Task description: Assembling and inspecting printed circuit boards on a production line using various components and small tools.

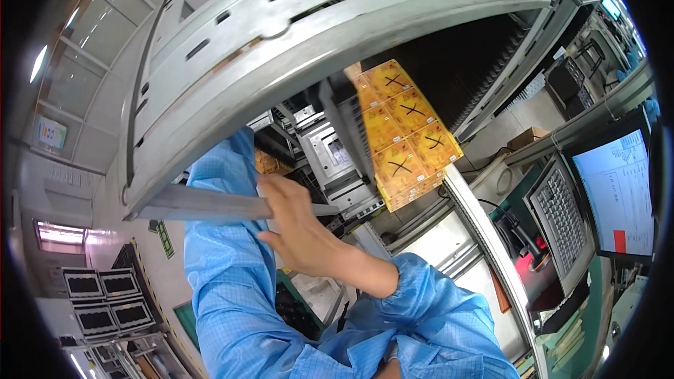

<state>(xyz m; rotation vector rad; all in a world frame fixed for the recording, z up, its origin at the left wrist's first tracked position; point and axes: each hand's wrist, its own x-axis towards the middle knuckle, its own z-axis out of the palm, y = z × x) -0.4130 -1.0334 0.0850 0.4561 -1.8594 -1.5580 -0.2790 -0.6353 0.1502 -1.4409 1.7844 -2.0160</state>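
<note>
A grey metal slotted rack with comb-like grooves stands tilted in front of me. My right hand is closed around one of its grey bars. My left arm reaches up behind the rack's top plate, which hides most of that hand. Fingertips of my left hand show at the upper left edge of a yellow circuit board panel. Black crosses mark several of the panel's sections. Layered edges at its near end suggest more than one panel. Beside my left sleeve, another yellow piece is partly hidden.
At the right stand a monitor, a keyboard and a scanner with a red glow. A pale metal rail runs between them and me. Machine parts lie beneath the rack. Black-framed trays are stacked at the far left.
</note>
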